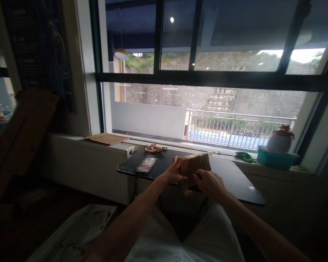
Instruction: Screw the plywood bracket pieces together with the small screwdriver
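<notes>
A small brown cardboard box (198, 162) is tilted above the front edge of a black table (232, 182). My left hand (175, 171) grips the box's left side, its fingers wrapped round that edge. Below the box, close to the left thumb, hangs a loose brown strip (186, 190), perhaps tape or a torn flap. My right hand (211, 181) is closed against the box's near right side with curled fingers; whatever they pinch is hidden. On the table behind my left hand lie curled brown strips (155, 148) and a phone (147, 165), its screen blurred, with a cable.
A window with a sill stands behind the table. On the sill at right are a teal tub (276, 157), a white jug with a red top (280, 140) and a green cloth (245, 157). Flat cardboard (106, 138) lies over the radiator (93, 167) at left.
</notes>
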Demonstrator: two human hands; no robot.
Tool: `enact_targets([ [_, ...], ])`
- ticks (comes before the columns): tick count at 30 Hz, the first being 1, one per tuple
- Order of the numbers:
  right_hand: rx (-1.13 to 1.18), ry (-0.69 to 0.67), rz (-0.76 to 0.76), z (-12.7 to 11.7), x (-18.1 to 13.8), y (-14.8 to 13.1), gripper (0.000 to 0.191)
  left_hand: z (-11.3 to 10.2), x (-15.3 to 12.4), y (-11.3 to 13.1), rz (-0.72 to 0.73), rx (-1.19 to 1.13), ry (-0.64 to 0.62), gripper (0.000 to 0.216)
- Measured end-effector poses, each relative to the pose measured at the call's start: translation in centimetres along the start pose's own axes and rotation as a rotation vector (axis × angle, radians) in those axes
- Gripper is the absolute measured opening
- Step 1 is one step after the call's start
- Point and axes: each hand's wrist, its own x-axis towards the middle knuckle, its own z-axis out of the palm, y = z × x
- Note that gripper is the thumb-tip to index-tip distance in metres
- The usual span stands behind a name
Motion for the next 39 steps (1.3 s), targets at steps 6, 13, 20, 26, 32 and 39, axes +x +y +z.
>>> enact_targets([
  [6, -0.069, -0.015, -0.122, -1.3, -0.3, -0.7, 0.016, -0.1, 0.0, -0.3, 0.006, 0.017, -0.004, 0.079],
  [13, -0.22, -0.052, -0.341, -1.9, 0.2, -1.9, 0.017, 0.0, 0.1, -0.5, -0.004, 0.033, 0.005, 0.078],
  [20, -0.171, -0.05, -0.293, -2.0, 0.6, -2.0, 0.018, 0.2, 0.1, -0.8, -0.012, 0.03, 0.027, 0.073],
  [26, -0.051, -0.028, -0.07, -1.3, 0.8, -1.4, 0.026, 0.3, 0.0, -0.8, -0.001, 0.02, 0.039, 0.073],
  [32, -0.028, -0.041, -0.012, -0.7, 0.6, -1.0, 0.025, 0.2, 0.0, -0.8, -0.015, 0.004, 0.031, 0.074],
  [39, -0.166, -0.036, -0.234, -1.8, 0.2, -2.0, 0.014, -0.1, 0.0, -1.1, -0.033, -0.003, 0.027, 0.077],
])
